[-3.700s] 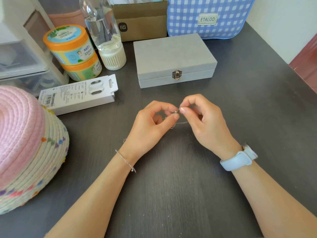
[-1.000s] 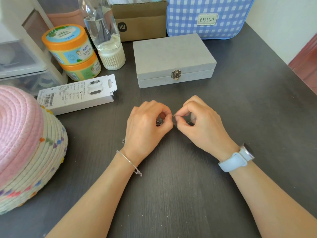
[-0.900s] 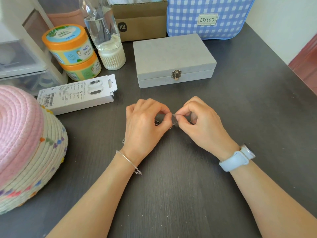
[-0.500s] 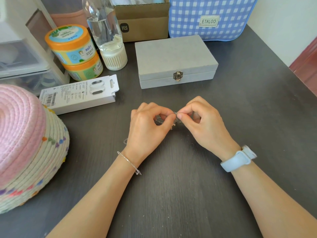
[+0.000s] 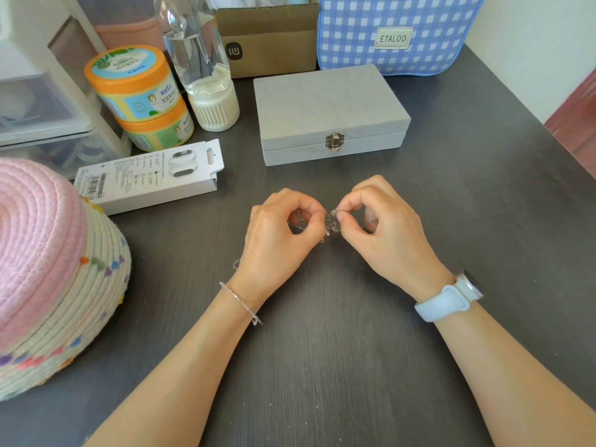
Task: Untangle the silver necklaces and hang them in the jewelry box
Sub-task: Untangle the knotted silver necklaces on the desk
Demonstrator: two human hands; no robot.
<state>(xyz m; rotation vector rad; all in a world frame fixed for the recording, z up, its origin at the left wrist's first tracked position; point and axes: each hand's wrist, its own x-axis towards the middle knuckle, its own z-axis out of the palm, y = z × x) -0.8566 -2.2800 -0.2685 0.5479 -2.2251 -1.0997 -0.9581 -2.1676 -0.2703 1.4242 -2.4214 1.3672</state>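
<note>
A small tangle of silver necklaces (image 5: 332,222) hangs between my two hands just above the dark table (image 5: 322,366). My left hand (image 5: 277,243) pinches the chains with thumb and forefinger on the left side. My right hand (image 5: 387,233) pinches the knot from the right. A short loop of chain (image 5: 236,264) shows on the table beside my left wrist. The grey jewelry box (image 5: 325,104) sits behind my hands, lid down and its metal clasp (image 5: 334,141) fastened.
A woven pink-and-cream basket (image 5: 48,269) fills the left edge. A white retail box (image 5: 151,175), two stacked orange-lidded jars (image 5: 142,95), a clear bottle (image 5: 203,69), a cardboard box (image 5: 267,40) and a blue checked bag (image 5: 393,30) line the back.
My hands stayed close together, working the tangle with small finger movements. The knot now shows more clearly between the fingertips. The box is still closed.
</note>
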